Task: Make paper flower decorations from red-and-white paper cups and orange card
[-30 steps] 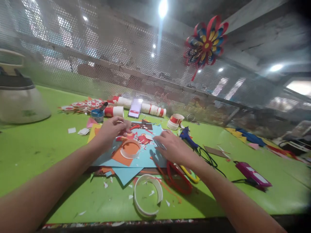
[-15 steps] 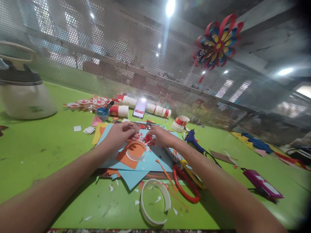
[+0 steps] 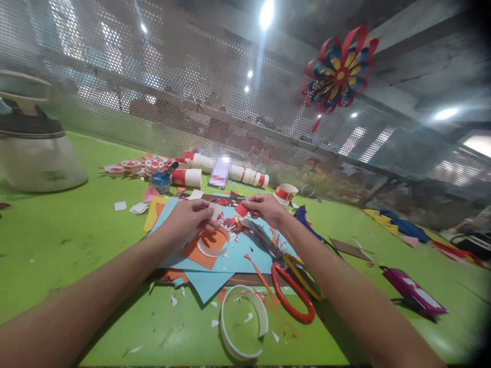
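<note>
My left hand (image 3: pixel 187 217) is closed in a pinch on a small white paper piece (image 3: pixel 215 211), above the light-blue paper sheets (image 3: pixel 241 261). A small red paper piece (image 3: pixel 241 209) is pinched between the thumb and fingers of my right hand (image 3: pixel 267 208), just off the pile. Between and below my hands lie red and white scraps (image 3: pixel 233 223). A white paper ring (image 3: pixel 199 245) rests on an orange paper square (image 3: pixel 207 260) near my left fingers. Scissors (image 3: pixel 293 296) with red and yellow handles lie under my right forearm, their blades partly on the blue sheets.
A larger white paper ring (image 3: pixel 225 332) lies near the front edge. Behind the pile are a blue jar (image 3: pixel 160 183), a phone (image 3: pixel 220 174) and red-white paper cups (image 3: pixel 186 177). On the right are a blue glue gun (image 3: pixel 305 222) and a purple device (image 3: pixel 415 290).
My right hand has lifted the red paper piece up from the scraps. The white piece in my left fingers now shows more plainly. The view has shifted slightly.
</note>
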A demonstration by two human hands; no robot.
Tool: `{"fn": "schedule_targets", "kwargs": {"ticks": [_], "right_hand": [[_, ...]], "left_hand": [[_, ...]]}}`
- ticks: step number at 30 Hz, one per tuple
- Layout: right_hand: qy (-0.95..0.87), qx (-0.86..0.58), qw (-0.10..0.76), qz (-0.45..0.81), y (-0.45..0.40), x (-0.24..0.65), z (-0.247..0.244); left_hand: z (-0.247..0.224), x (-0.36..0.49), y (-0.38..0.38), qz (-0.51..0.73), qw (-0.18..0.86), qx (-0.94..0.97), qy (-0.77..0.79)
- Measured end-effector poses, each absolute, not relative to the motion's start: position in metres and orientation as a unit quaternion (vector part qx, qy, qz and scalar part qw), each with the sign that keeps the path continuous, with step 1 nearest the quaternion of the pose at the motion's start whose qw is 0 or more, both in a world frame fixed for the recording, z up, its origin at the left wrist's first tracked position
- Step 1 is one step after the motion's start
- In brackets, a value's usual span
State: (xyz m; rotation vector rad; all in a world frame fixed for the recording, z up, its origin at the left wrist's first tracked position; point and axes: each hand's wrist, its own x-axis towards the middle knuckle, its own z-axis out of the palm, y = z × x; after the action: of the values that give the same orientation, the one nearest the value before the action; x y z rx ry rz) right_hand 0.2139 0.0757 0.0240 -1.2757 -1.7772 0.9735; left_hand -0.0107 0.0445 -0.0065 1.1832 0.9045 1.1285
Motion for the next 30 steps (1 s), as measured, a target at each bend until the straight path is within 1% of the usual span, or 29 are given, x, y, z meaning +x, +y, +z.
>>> {"fn": "schedule_targets", "kwargs": {"ticks": [6, 10, 13, 18, 22, 25, 30], "right_hand": [[-0.665, -0.454, 0.374, 0.46, 0.06, 0.18, 0.035], [-0.681, -0.441, 0.366, 0.456, 0.06, 0.161, 0.037], [-0.698, -0.434, 0.344, 0.455, 0.061, 0.155, 0.04], [-0.714, -0.426, 0.321, 0.453, 0.064, 0.153, 0.04], [-0.712, -0.427, 0.334, 0.447, 0.065, 0.15, 0.035], [-0.696, -0.434, 0.368, 0.438, 0.067, 0.147, 0.03], [-0.647, -0.448, 0.44, 0.433, 0.071, 0.145, 0.026]], "left_hand": [[-0.001, -0.007, 0.038, 0.479, 0.632, 0.489, 0.364], [0.002, -0.009, 0.035, 0.474, 0.66, 0.479, 0.33], [0.003, -0.011, 0.033, 0.474, 0.677, 0.475, 0.303], [0.005, -0.012, 0.033, 0.486, 0.68, 0.462, 0.296], [0.002, -0.01, 0.036, 0.511, 0.663, 0.449, 0.314], [-0.002, -0.009, 0.039, 0.535, 0.636, 0.448, 0.33], [-0.006, -0.014, 0.044, 0.568, 0.537, 0.488, 0.388]]}}
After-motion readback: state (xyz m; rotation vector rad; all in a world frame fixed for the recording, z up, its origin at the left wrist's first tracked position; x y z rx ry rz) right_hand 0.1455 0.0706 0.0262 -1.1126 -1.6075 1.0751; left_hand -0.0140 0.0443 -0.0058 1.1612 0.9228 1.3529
